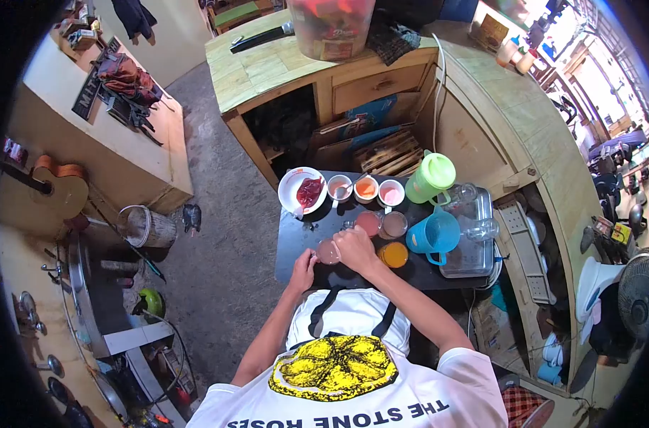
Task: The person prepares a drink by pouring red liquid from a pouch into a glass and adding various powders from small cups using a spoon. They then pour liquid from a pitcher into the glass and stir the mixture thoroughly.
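Observation:
At the near edge of a dark small table (290, 250) stands a glass mug (328, 252) with a brownish-pink drink. My left hand (305, 267) is closed at its left side, around the handle. Over the mug's right rim, my right hand (354, 250) is closed; whatever its fingers hold is hidden. Close by are a glass of pink drink (368, 222), a glass of brown drink (393, 225) and a glass of orange drink (393, 255). Behind them sit a white cup with a spoon (340, 188), a cup with orange contents (366, 188) and a cup with pink contents (391, 193).
A white bowl (290, 191) with a dark red packet is at the table's back left. On the right stand a green pitcher (431, 178), a blue pitcher (433, 234) and a clear tray (463, 267) with upturned glasses. A wooden counter (267, 71) borders the far side.

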Action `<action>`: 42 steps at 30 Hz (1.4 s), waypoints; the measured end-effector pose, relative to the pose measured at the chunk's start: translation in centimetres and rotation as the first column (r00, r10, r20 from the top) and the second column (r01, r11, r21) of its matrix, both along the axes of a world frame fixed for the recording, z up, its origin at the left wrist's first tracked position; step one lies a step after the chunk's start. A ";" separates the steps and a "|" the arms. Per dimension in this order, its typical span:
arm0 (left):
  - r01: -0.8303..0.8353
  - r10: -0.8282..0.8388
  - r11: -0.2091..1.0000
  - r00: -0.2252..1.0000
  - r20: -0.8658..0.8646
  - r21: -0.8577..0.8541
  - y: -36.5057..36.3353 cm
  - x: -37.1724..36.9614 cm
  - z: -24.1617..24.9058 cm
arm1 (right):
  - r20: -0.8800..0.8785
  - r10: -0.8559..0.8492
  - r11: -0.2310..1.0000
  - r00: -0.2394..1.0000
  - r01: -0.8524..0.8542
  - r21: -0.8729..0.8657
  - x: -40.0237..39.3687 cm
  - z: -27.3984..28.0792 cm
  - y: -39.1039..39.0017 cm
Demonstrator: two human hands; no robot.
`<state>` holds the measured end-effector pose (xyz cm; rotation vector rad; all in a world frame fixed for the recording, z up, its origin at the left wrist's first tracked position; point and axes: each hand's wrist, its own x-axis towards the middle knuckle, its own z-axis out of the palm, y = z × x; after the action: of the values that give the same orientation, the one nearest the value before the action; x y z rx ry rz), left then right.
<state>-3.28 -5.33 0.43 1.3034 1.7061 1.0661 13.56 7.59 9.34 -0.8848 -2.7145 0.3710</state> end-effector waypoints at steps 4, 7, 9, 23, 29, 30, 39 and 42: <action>-0.004 0.004 1.000 1.000 0.029 0.000 0.0 -0.2 -0.3 | 0.116 -0.007 0.993 0.993 0.021 -0.120 0.2 2.2 -0.1; 0.007 -0.007 1.000 0.998 0.055 0.000 -0.1 -0.2 -0.6 | 0.041 0.005 0.972 0.999 0.004 -0.233 0.0 3.0 -0.4; 0.021 -0.022 1.000 0.998 0.063 0.004 0.1 -0.3 -0.7 | -0.198 -0.050 0.981 0.979 0.011 -0.195 -0.2 2.1 -0.5; 0.045 -0.044 0.998 0.998 0.045 -0.038 0.6 -0.6 -1.4 | -0.103 -0.116 0.981 0.988 0.098 -0.166 0.7 0.4 -0.7; 0.043 -0.046 0.998 0.997 0.057 0.049 0.7 -0.5 -1.4 | -0.121 -0.067 0.968 0.990 0.035 -0.248 1.3 1.2 -1.5; 0.051 -0.054 0.997 0.997 0.060 0.052 0.6 -0.4 -1.2 | -0.223 -0.063 0.972 0.973 0.009 -0.236 1.4 1.1 -1.6; 0.002 -0.003 1.000 1.000 0.018 0.026 0.6 -0.1 -1.5 | -0.022 -0.011 0.968 1.000 0.005 -0.251 1.3 1.8 -1.7; -0.017 0.017 1.000 1.000 0.026 0.014 0.9 0.2 -1.3 | -0.261 -0.097 0.982 0.961 0.050 -0.180 0.8 1.1 -1.2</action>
<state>-3.09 -4.48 -0.85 1.2807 1.6954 1.1027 14.37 6.34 10.42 -0.9039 -2.4213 0.6672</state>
